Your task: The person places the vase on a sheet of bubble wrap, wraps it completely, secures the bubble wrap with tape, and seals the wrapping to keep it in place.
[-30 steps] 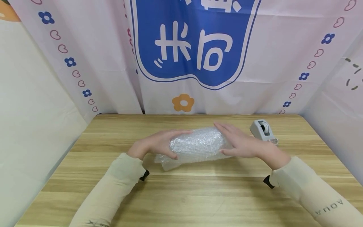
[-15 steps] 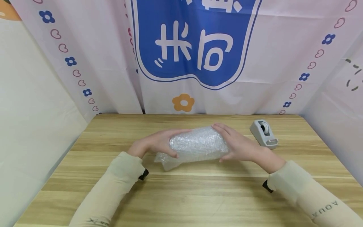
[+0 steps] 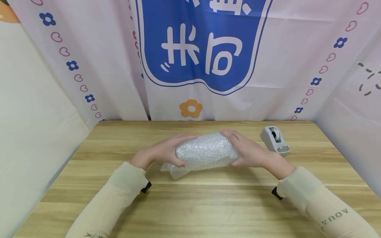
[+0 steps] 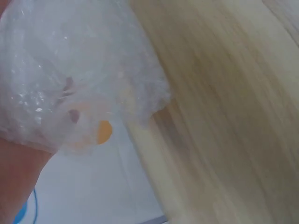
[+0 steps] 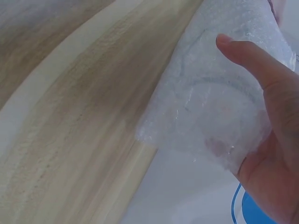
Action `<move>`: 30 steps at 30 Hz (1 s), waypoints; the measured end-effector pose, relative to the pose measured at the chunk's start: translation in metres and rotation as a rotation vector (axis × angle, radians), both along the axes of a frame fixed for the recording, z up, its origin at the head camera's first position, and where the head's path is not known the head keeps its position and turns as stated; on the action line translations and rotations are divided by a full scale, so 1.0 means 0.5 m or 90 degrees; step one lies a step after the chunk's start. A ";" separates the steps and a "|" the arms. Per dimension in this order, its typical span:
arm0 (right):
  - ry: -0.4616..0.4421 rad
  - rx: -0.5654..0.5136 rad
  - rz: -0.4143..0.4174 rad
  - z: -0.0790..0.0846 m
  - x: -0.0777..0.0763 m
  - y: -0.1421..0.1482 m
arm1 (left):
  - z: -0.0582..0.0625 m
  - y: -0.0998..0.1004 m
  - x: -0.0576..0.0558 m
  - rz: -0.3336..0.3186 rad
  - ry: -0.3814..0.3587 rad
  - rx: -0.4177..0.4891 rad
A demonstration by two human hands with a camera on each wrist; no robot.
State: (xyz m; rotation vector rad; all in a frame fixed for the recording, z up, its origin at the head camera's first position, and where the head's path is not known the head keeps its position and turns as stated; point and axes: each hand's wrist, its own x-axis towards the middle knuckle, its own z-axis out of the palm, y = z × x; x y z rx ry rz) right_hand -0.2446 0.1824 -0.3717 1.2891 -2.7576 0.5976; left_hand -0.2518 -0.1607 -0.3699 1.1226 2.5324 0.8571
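A roll-shaped bundle of clear bubble wrap (image 3: 205, 152) lies crosswise at the middle of the table, a loose flap sticking out at its lower left. My left hand (image 3: 165, 150) grips its left end, thumb in front and fingers over the far side. At the other end my right hand (image 3: 250, 150) holds it the same way. In the right wrist view the thumb of the right hand (image 5: 275, 107) presses on the bubble wrap (image 5: 215, 112), and a rounded outline shows faintly through the layers. The left wrist view shows the crumpled open end of the bubble wrap (image 4: 84, 70).
A grey tape dispenser (image 3: 274, 140) with a roll of tape stands on the wooden table (image 3: 202, 208) at the back right, beyond the right hand. A printed cloth curtain (image 3: 253, 102) hangs along the table's back edge, with white walls at both sides.
My right hand has closed in on the right end of the bubble wrap, its thumb moving lower and its fingers slightly left. The left hand has kept its grip.
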 end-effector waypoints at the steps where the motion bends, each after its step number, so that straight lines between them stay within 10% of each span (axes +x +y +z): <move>1: -0.003 0.000 -0.001 0.001 0.000 0.000 | 0.001 0.002 0.001 -0.006 0.024 -0.006; 11: -0.028 0.003 -0.007 0.011 -0.008 -0.001 | 0.005 0.011 0.016 -0.086 0.262 -0.051; 21: -0.067 -0.005 0.008 0.025 -0.029 -0.006 | 0.004 0.014 0.028 -0.055 0.242 -0.081; 30: -0.260 0.025 0.001 0.055 -0.051 -0.009 | 0.008 0.012 0.024 -0.056 0.112 -0.042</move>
